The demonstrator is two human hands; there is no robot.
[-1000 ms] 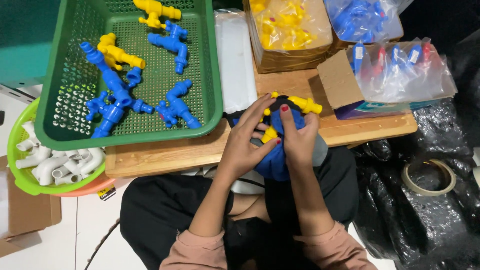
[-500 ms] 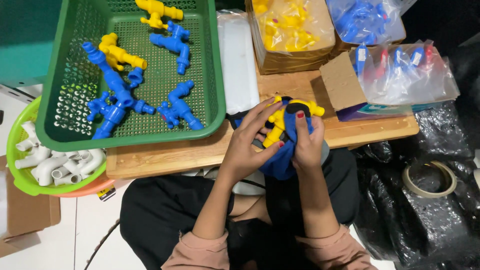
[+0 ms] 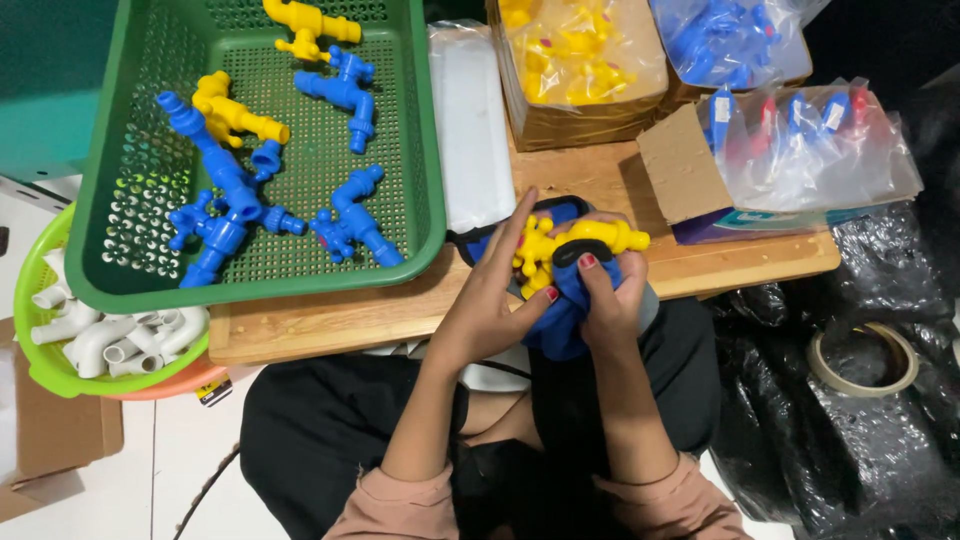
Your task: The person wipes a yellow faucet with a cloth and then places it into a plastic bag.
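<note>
A yellow plastic tap [image 3: 575, 245] sits between both my hands over my lap, at the near edge of a low wooden table [image 3: 330, 320]. My left hand [image 3: 490, 300] grips its handle end, fingers spread around it. My right hand [image 3: 605, 295] clasps the spout side, thumb pressed on a black ring at the tap's body. A blue cloth-like piece [image 3: 560, 320] lies under the tap, and a dark-rimmed container edge shows behind my fingers.
A green basket [image 3: 420, 150] on the table holds several blue and yellow taps. Bags of yellow taps [image 3: 580, 60] and blue parts [image 3: 800, 140] lie at the back. White pipe elbows fill a lime bowl [image 3: 40, 290] on the left. A tape roll [image 3: 860, 360] rests on black plastic at right.
Both hands have lifted the yellow tap slightly toward the table and turned it. My left fingers have opened wider around it, and the black ring now shows under my right thumb.
</note>
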